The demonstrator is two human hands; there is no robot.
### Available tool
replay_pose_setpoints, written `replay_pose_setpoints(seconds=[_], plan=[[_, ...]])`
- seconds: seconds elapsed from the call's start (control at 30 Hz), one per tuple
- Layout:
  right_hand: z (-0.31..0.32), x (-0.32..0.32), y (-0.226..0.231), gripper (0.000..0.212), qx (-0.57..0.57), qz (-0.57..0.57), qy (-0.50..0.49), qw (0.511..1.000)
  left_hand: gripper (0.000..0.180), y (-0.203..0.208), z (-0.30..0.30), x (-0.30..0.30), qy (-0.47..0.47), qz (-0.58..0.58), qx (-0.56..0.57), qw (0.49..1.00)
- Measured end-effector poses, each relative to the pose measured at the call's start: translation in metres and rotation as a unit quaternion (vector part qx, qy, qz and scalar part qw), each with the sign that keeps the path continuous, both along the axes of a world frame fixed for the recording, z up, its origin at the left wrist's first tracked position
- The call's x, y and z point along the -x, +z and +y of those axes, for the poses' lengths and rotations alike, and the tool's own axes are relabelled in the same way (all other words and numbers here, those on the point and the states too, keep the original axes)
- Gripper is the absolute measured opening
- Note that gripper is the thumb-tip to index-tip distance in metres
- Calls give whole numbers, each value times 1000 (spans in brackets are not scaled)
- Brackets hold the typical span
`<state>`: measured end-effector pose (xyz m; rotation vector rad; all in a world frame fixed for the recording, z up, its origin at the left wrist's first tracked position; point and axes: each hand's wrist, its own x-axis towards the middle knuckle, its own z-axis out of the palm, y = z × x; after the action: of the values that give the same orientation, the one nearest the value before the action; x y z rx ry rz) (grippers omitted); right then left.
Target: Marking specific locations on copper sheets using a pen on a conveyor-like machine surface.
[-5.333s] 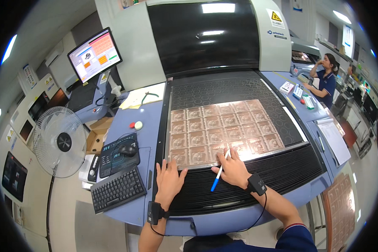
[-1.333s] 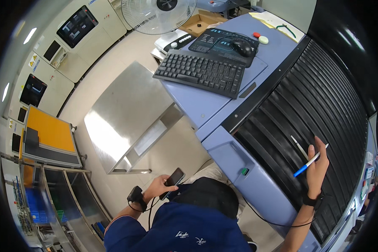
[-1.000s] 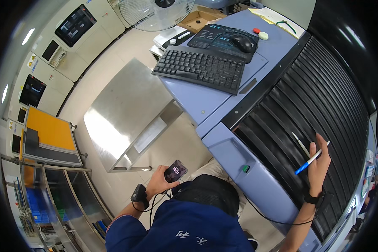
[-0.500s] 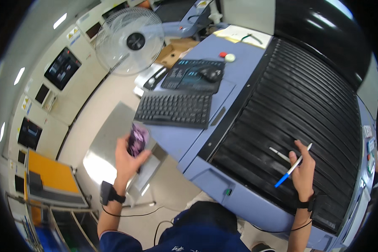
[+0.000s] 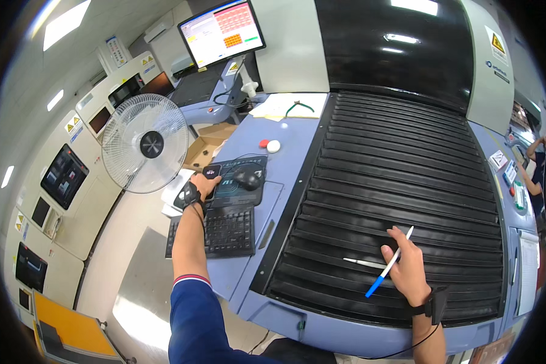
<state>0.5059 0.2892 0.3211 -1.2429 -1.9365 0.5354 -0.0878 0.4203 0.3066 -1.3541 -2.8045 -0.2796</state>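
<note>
Left arm stretches forward, right fingers curl loosely.

phone: dark | pen: white, blue end | ribbed cover: black | table: lavender-blue

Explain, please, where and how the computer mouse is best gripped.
The black computer mouse is probably best gripped by both flanks, from above and its right: it lies flat on the mouse pad, humped top uncovered; the left hand and smartphone occupy its left.

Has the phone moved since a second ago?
Yes: the phone has gone from the near side of the keyboard to its far side, left of the mouse.
</note>
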Motion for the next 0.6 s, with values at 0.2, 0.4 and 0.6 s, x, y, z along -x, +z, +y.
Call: replay_pose_setpoints(seconds=[0.2, 0.4, 0.6], plan=[[-2, 5, 4, 36, -1, -6, 23, 1000, 85, -5, -13, -7, -29, 61, -77, 995], [-6, 10, -1, 35, -10, -22, 21, 999, 42, 40, -44, -206, -370, -133, -335, 856], [-20, 23, -2, 20, -26, 11, 51, 998, 29, 31, -141, -379, -636, -188, -210, 718]])
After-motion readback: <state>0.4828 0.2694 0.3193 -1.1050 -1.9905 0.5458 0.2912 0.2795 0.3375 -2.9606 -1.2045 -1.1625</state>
